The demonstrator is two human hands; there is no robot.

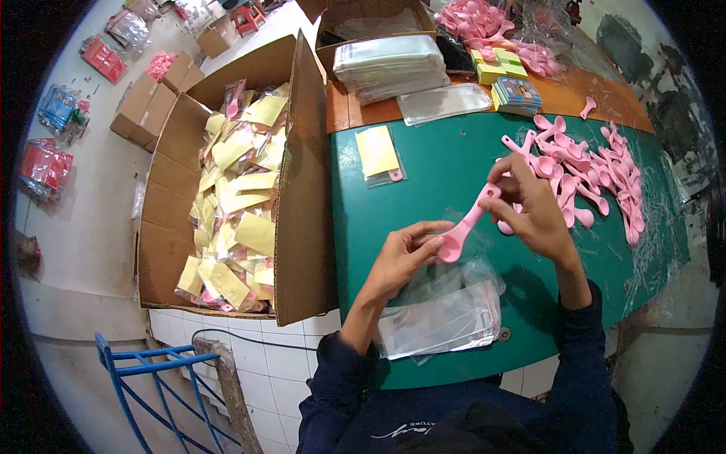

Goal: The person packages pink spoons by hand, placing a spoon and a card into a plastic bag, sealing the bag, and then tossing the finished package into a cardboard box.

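Between my two hands, over the green table (423, 189), a pink spoon (467, 223) is held at a slant. My left hand (404, 257) pinches it at the bowl end. The holed handle end is between the fingers of my right hand (529, 208). Clear plastic bags (442, 321) lie in a stack just below my hands. Many loose pink spoons (567, 163) are heaped to the right. A packed bag with a yellow card (378, 151) and a pink spoon end showing lies at the table's upper left.
At the left, a large cardboard box (170, 212) holds many packed bags with yellow cards. More clear bags (389, 64), small card stacks (516, 94) and pink spoons (473, 23) lie along the back. A blue metal frame (151, 368) stands at the lower left.
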